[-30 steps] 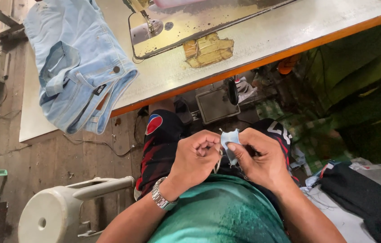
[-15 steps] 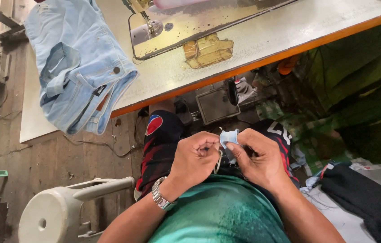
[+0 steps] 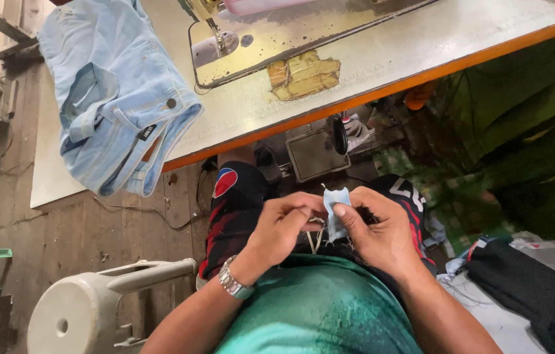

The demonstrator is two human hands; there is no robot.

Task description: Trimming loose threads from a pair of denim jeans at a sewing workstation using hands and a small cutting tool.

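Head view: seated below the near edge of the sewing table [image 3: 421,59]. Left hand [image 3: 281,226] and right hand [image 3: 379,233] both pinching one small pale-blue fabric piece [image 3: 335,208] over the lap, well short of the table. Seemingly trimming or picking loose threads off it; next calls for a steady pinch and a fine pull. On the table: one pair of light-blue jeans [image 3: 117,98], one sewing machine [image 3: 225,33]. Left of the table: one white stool [image 3: 74,311].

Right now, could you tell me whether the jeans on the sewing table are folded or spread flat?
Folded: the light blue jeans lie bunched in layers, hanging over the table edge.
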